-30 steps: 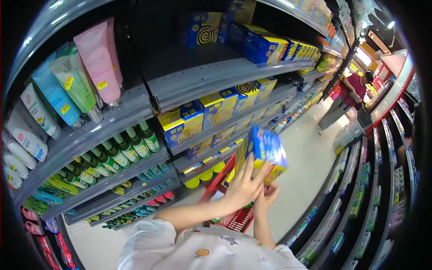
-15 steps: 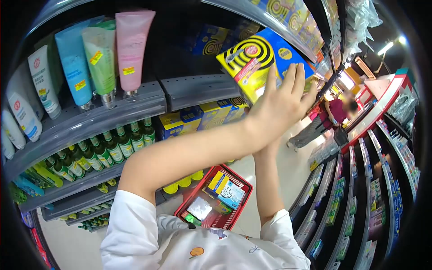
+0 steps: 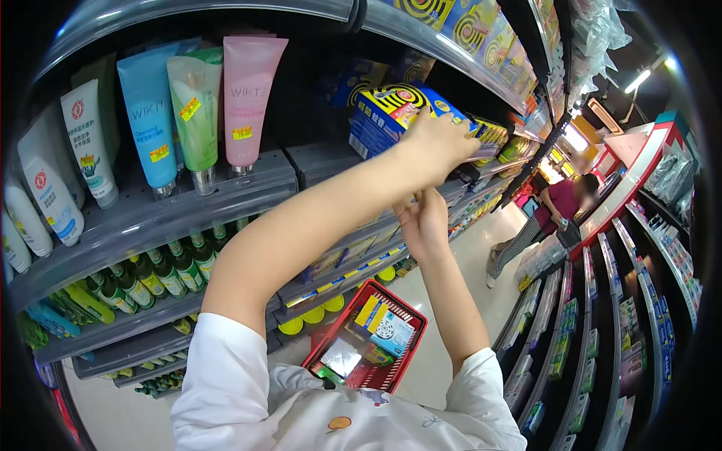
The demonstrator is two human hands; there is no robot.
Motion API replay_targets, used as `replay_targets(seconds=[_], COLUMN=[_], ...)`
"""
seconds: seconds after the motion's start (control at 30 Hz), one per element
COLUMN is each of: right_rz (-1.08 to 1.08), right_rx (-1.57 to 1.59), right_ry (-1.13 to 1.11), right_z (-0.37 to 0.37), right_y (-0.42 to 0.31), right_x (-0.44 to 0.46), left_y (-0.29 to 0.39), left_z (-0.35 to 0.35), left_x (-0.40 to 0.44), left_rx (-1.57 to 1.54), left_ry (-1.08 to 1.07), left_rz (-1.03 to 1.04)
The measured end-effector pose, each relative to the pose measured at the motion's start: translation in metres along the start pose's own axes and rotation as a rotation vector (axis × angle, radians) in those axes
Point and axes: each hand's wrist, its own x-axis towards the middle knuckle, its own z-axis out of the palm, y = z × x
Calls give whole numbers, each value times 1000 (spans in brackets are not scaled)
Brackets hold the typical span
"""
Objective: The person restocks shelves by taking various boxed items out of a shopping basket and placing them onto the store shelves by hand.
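Observation:
My left hand [image 3: 440,144] reaches up across the view, its fingers laid over the top and right end of a blue-and-yellow mosquito coil box [image 3: 380,124] with a black spiral on it. The box lies on the dark shelf, in front of similar boxes [image 3: 366,80]. Below my left wrist is my right hand [image 3: 425,222], palm side showing and fingers apart. Nothing is visible in it, though my left forearm hides some of its fingertips.
Upright tubes, among them a pink one [image 3: 252,98], stand left on the shelf. Green bottles [image 3: 162,274] fill a lower shelf. A red basket [image 3: 410,353] with several packages is below me. Shelving [image 3: 579,338] lines the right; a person [image 3: 560,199] stands farther down the aisle.
The mosquito coil box has moved down and left, from tilted in the air to resting on the shelf. My right hand has come down off it. My view has shifted slightly.

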Motion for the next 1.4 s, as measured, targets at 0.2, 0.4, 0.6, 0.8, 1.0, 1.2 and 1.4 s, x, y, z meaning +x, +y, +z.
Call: replay_targets(seconds=[0.2,0.4,0.6,0.8,1.0,1.2,1.4], right_rz=[193,29,-293,-309,-270,-248,-632], right_rx=[-212,-1406,-1255,-1297,-1509,-1514,-1189], right_ry=[11,18,10,-77,-201,-205,10], right_z=[-4,-16,-17,-22,-29,-43,-36], right_y=[-10,-42,-46,-13,-6,6,1], right_x=[36,57,80,101,121,136,58], left_y=[-31,-38,-14,-31,-65,-85,-7], left_z=[8,-3,-20,36,68,79,60], left_x=[16,-20,-59,-44,-31,-30,-61], left_rx=[-34,-20,-299,-251,-304,-402,-14], left_ry=[-159,342,-58,-83,-342,-394,140], left_rz=[-21,-455,-797,-736,-678,-689,-463])
